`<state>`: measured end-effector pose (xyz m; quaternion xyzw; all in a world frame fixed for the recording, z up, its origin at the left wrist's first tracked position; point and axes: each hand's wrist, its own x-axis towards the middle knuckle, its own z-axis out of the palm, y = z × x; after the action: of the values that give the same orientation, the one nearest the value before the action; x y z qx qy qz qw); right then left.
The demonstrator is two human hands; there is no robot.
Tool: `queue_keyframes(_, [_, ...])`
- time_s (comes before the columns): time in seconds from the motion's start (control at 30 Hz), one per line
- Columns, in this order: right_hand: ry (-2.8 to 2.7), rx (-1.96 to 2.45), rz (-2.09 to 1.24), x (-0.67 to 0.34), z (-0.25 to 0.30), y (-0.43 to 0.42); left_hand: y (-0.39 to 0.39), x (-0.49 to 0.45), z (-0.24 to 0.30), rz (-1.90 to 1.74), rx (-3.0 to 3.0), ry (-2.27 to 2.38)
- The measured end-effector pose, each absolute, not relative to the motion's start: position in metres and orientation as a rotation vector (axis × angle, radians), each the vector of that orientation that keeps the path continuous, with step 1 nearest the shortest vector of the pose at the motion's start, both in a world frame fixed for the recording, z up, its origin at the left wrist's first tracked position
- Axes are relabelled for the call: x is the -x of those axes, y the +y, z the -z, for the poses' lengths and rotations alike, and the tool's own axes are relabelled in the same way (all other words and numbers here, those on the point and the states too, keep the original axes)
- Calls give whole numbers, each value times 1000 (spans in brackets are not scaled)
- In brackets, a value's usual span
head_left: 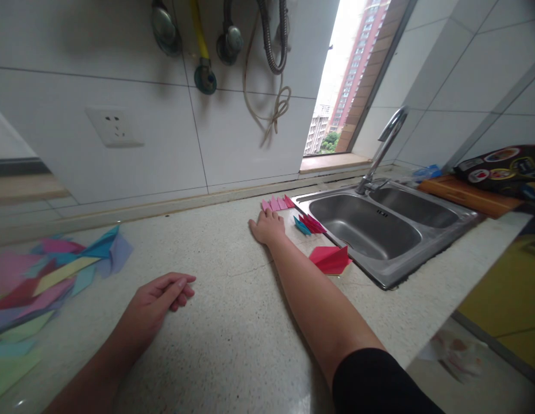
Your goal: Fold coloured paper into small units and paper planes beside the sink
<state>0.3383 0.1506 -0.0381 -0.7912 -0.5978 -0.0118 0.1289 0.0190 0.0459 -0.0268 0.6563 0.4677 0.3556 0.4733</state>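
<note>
The right hand is spread at the pink paper planes beside the sink, apparently steadying their row; the left hand is half-curled, nothing visibly held; a paper pile lies well apart on the desk, presumably against mixing.

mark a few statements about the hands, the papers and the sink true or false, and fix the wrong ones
1. The right hand is nearer the sink than the left hand is. True.
2. The left hand grips a sheet of paper. False: no paper shows in its loosely curled fingers.
3. The right hand's fingers are at the pink folded papers. True.
4. The red paper plane lies inside the sink. False: it lies outside, on the counter.
5. The loose pile of coloured papers is on the right hand's side. False: it lies to the left, on the left hand's side.
</note>
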Motion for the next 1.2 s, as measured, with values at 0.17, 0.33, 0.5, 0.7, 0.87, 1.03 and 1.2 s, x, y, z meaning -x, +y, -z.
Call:
queue_keyframes(0.17, [-1715,2309,53,-338,38,149,46,-18,27,-875,-1610,1137])
queue_keyframes(0.33, [-1690,2329,54,-337,39,149,47,-19,27,-868,-1619,1145])
queue_keyframes(0.5, [-1691,2334,38,-336,38,148,46,-19,27,-868,-1606,1149])
queue_keyframes(0.7, [-1690,2329,52,-336,39,148,47,-19,27,-875,-1606,1139])
queue_keyframes(0.87, [-1702,2323,46,-336,39,151,47,-18,27,-865,-1615,1150])
queue_keyframes(1.03, [-1718,2306,59,-337,41,154,47,-17,28,-853,-1606,1155])
queue_keyframes(1.2, [-1715,2326,45,-337,43,155,48,-17,28,-852,-1606,1148])
